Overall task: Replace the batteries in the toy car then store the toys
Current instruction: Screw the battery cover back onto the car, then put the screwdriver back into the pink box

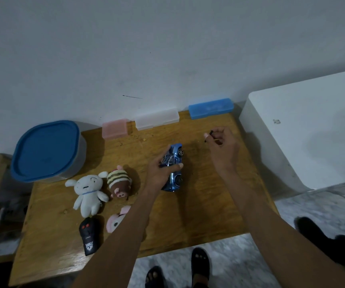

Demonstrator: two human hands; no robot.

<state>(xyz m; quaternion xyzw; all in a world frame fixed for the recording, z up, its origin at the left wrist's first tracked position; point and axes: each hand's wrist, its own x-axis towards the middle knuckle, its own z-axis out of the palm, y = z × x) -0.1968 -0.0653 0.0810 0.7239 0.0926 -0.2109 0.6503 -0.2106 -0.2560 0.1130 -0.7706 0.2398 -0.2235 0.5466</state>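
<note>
The left hand (163, 169) has its grip clamped around the shiny blue plastic toy car (173, 169), which lies on its side near the middle of the wooden worktop (209, 204), one wheel facing up. The right hand (221, 142) hangs above the far right part of the worktop with its grip pinched on a thin dark tool (209, 135), probably a small screwdriver; the tip is too small to identify. The main risk, as a judgement, is loss of small parts: a compartment screw or cover released over the worktop can roll off the near edge onto the floor. The glossy body can also slip in the grip if the tool presses hard. Three translucent plastic cases, pink (115, 129), clear (157, 121) and blue (210, 108), stand along the wall; whether they contain batteries cannot be told. The white plush rabbit (88, 193), the striped brown plush (118, 181) and the black remote controller (88, 235) lie left of the car, beside the blue-lidded grey storage tub (47, 150), well clear of the hands.
</note>
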